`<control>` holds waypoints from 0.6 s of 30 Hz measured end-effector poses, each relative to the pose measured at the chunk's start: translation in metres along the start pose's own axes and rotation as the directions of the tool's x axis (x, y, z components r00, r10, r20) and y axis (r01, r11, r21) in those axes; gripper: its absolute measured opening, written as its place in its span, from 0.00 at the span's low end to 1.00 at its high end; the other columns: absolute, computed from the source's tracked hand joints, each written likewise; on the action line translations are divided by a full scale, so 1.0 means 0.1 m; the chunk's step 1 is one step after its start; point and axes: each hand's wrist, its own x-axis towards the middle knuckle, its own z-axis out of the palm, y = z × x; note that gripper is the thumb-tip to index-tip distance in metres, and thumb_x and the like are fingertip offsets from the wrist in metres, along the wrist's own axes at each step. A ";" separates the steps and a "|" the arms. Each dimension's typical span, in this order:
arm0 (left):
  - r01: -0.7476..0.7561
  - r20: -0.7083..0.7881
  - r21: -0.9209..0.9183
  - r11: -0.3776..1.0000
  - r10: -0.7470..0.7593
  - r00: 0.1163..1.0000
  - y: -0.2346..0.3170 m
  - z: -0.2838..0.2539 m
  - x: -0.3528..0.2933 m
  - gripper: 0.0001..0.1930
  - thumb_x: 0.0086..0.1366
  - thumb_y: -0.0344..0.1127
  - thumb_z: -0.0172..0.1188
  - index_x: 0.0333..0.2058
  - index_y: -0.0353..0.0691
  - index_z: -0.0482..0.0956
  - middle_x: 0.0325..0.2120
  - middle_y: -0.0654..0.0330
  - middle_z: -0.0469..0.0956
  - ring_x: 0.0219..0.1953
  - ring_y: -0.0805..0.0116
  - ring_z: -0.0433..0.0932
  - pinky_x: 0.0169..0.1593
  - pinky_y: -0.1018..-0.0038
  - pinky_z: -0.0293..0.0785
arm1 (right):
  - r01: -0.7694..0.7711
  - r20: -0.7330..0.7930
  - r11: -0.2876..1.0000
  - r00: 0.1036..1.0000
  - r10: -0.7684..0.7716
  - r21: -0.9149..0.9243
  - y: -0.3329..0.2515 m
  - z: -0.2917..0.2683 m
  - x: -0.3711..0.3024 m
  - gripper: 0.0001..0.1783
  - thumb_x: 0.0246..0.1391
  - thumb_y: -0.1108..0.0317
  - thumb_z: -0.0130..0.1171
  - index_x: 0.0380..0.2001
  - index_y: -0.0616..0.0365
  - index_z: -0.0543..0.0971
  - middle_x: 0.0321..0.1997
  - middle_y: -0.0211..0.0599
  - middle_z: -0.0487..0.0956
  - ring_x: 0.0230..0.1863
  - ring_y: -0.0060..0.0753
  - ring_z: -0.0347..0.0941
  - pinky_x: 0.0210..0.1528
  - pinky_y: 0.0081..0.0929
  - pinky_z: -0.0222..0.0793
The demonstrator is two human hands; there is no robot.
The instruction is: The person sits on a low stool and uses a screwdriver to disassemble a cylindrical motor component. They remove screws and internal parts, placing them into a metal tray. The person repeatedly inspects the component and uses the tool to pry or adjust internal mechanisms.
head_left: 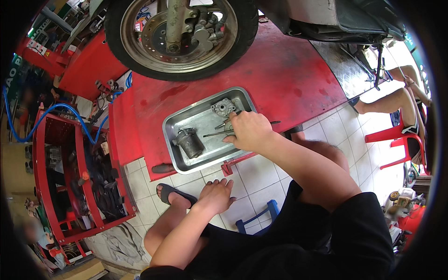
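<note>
My right hand (249, 130) reaches over the near right side of a metal tray (167, 128). Its fingers curl around a long, thin metal tool (214, 134) whose narrow end points left over the tray. A dark tip shows on the hand's other side; the middle is hidden. Other small metal parts by the fingertips are hard to make out. Inside the tray, a dark cylindrical motor housing (190, 143) lies at the left, and a round cast metal cover (223, 107) rests at the back. My left hand (216, 195) hangs empty near my knee, fingers stretched out.
The tray sits on a red lift platform (294, 74) beneath a motorcycle wheel (179, 37). At the left stands a red tool cart (88, 182), with a blue hose (70, 107) above it. A blue stool (259, 217) is between my legs. Someone sits on a red stool (396, 137) at the right.
</note>
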 end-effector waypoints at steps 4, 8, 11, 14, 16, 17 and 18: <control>-0.006 -0.038 0.002 1.000 0.006 0.999 -0.01 0.02 -0.03 0.30 0.66 0.49 0.59 0.61 0.36 0.67 0.55 0.47 0.74 0.57 0.49 0.74 0.60 0.57 0.70 | 0.006 -0.011 1.000 1.000 -0.006 -0.010 -0.04 0.07 0.03 0.34 0.51 0.44 0.68 0.48 0.64 0.76 0.31 0.46 0.83 0.37 0.48 0.84 0.37 0.40 0.80; 0.001 -0.035 -0.011 1.000 -0.001 0.999 -0.01 0.04 -0.03 0.31 0.66 0.49 0.59 0.61 0.36 0.68 0.55 0.48 0.74 0.57 0.49 0.74 0.60 0.57 0.70 | 0.016 -0.012 1.000 1.000 -0.017 -0.018 -0.04 0.10 0.04 0.33 0.52 0.45 0.67 0.48 0.64 0.77 0.31 0.46 0.83 0.37 0.48 0.83 0.37 0.40 0.80; 0.006 -0.033 -0.010 1.000 -0.006 0.999 -0.02 0.08 -0.02 0.31 0.66 0.49 0.59 0.61 0.36 0.69 0.55 0.48 0.74 0.57 0.49 0.74 0.60 0.58 0.70 | 0.017 -0.037 1.000 0.999 -0.017 -0.007 -0.03 0.10 0.03 0.28 0.53 0.47 0.66 0.42 0.65 0.80 0.33 0.47 0.84 0.39 0.48 0.84 0.40 0.40 0.81; 0.011 -0.044 -0.012 1.000 -0.012 0.999 -0.05 0.08 -0.03 0.31 0.66 0.49 0.60 0.61 0.36 0.69 0.55 0.48 0.74 0.56 0.50 0.75 0.60 0.58 0.71 | -0.037 -0.088 0.996 0.995 0.044 0.080 0.02 0.02 0.02 0.28 0.52 0.46 0.65 0.36 0.67 0.83 0.34 0.51 0.84 0.40 0.51 0.83 0.43 0.42 0.80; 0.005 -0.087 -0.001 1.000 -0.005 0.996 -0.06 0.09 -0.04 0.31 0.66 0.49 0.60 0.60 0.35 0.69 0.54 0.47 0.75 0.56 0.50 0.75 0.60 0.59 0.71 | -0.078 -0.084 0.974 0.992 0.098 0.211 0.13 -0.03 0.05 0.30 0.51 0.44 0.65 0.33 0.67 0.84 0.33 0.55 0.83 0.40 0.54 0.83 0.44 0.44 0.79; -0.009 -0.091 -0.042 0.999 0.005 0.996 -0.06 0.05 -0.05 0.30 0.66 0.49 0.60 0.60 0.35 0.70 0.53 0.47 0.75 0.55 0.49 0.76 0.59 0.59 0.71 | -0.093 -0.060 0.950 0.991 0.116 0.299 0.22 -0.04 0.09 0.30 0.50 0.44 0.64 0.33 0.68 0.84 0.33 0.57 0.83 0.41 0.56 0.82 0.44 0.44 0.79; -0.023 -0.095 -0.083 0.996 0.015 0.995 -0.08 -0.02 -0.06 0.30 0.66 0.49 0.60 0.60 0.35 0.70 0.53 0.46 0.75 0.54 0.49 0.76 0.59 0.59 0.72 | -0.109 -0.034 0.917 0.991 0.132 0.384 0.29 -0.05 0.12 0.31 0.49 0.43 0.64 0.32 0.68 0.84 0.34 0.59 0.83 0.41 0.58 0.82 0.45 0.45 0.78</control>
